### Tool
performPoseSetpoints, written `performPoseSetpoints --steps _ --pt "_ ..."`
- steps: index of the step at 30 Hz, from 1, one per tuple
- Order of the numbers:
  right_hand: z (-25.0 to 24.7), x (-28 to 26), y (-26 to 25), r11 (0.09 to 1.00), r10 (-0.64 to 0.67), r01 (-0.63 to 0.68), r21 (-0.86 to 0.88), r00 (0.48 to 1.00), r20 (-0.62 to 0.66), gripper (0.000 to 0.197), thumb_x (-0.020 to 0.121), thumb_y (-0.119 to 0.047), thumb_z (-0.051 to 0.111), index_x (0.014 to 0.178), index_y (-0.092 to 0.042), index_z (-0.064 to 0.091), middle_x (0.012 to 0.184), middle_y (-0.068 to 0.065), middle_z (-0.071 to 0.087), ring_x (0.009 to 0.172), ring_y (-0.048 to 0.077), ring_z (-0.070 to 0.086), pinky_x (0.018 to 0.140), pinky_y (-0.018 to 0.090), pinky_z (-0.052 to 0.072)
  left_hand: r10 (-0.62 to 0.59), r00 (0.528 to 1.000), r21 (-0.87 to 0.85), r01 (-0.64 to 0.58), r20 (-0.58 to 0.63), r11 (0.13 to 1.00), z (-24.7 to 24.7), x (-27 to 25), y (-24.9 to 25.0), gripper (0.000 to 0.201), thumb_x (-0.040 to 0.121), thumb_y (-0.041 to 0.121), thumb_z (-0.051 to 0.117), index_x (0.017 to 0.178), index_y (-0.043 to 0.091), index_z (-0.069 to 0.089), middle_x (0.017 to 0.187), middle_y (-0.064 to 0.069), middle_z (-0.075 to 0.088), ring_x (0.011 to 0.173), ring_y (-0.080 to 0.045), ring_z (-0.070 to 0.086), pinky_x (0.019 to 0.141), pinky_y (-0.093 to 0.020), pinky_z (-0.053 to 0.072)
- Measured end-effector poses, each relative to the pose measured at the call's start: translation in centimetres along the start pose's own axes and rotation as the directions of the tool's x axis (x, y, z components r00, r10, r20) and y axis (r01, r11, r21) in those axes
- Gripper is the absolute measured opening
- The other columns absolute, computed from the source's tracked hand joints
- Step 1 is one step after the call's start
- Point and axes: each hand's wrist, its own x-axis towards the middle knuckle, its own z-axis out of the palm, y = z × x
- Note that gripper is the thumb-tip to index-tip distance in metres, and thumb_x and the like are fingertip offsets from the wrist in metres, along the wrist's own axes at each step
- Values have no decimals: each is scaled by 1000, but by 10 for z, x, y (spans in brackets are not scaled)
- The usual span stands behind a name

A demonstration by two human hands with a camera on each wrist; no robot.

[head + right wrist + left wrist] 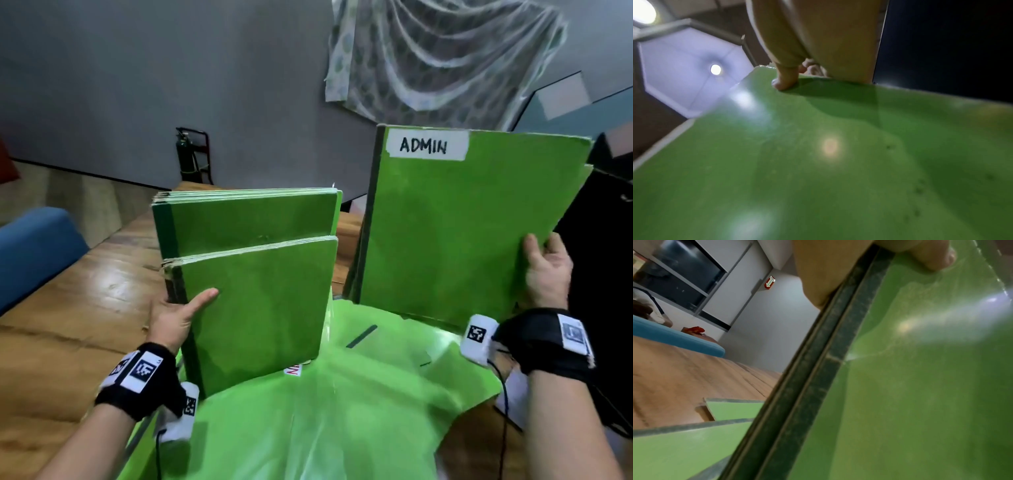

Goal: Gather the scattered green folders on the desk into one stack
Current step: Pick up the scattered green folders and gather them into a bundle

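My left hand (178, 313) grips the dark spine edge of a bundle of green folders (253, 301) held upright over the desk, thumb on the front cover. In the left wrist view the thumb (925, 254) presses the green cover (920, 386) beside the dark spines. My right hand (546, 265) holds the right edge of a second upright bundle whose front folder (455, 226) bears a white "ADMIN" label (424, 145). The right wrist view shows that cover (818, 162) with my thumb on it. More green folders (325, 404) lie flat below both bundles.
The wooden desk (78, 325) stretches to the left, with a blue seat (30, 246) beyond its edge. A black object (603, 246) stands close on the right. A fire extinguisher (186, 154) stands by the grey wall, and a patterned cloth (438, 58) hangs above.
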Motion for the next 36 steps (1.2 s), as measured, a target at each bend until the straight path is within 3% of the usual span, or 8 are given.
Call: performPoseSetpoints --steps 5,11,14,18,24,29,32,36 --pt "14 -18 -1 976 -28 -5 220 989 149 32 61 -47 74 89 -33 71 90 -17 73 85 -2 67 82 20 54 22 999 -21 -22 37 1000 -2 1 0 83 42 50 78 102 -4 60 105 -20 66 106 -39 61 100 -55 42" --pt "98 -68 47 934 159 -251 256 930 332 78 52 -42 81 119 -21 46 121 -5 64 107 5 58 92 23 46 148 988 -94 -143 52 985 -17 14 -26 132 26 73 76 129 1 38 124 -28 54 116 -40 51 101 -56 38" --pt "143 -102 79 924 324 -382 12 799 506 107 45 -51 80 135 -26 29 145 7 34 133 16 33 112 37 27 127 989 -37 -125 79 992 -14 2 -7 102 41 56 84 123 11 45 120 -22 58 118 -41 51 104 -57 36" --pt "173 -122 116 867 482 -467 -175 693 536 101 53 -47 80 137 -17 32 144 11 43 132 24 42 112 50 30 100 994 7 -101 33 995 0 -13 18 24 72 11 74 83 21 55 93 -9 64 96 -26 59 101 -45 42" --pt "185 -127 122 904 417 -417 -92 815 403 60 60 -39 81 110 -25 50 123 11 60 116 29 56 103 51 42 103 992 -32 -106 -75 994 -4 11 2 80 34 63 81 93 14 60 92 -10 62 96 -32 60 94 -54 47" --pt "176 -124 127 914 401 -304 -268 775 488 72 83 -25 65 142 -12 25 144 9 37 134 22 36 115 45 27 93 995 72 -91 -26 993 5 5 3 93 48 50 83 118 -1 51 108 -17 59 107 -34 57 99 -47 44" --pt "126 -119 156 686 583 -229 -690 741 333 85 81 -42 63 147 -13 19 153 14 21 141 28 21 114 44 21 65 997 97 -61 -35 993 11 -2 -10 77 62 35 79 118 -8 48 116 -29 57 114 -39 54 101 -49 42" --pt "3 -125 189 121 677 -589 -799 638 -368 81 78 -45 66 140 -8 31 143 25 32 132 40 31 106 47 32 28 998 69 -25 -50 997 11 1 -15 86 58 42 77 125 -1 44 126 -22 55 118 -35 51 105 -50 38"
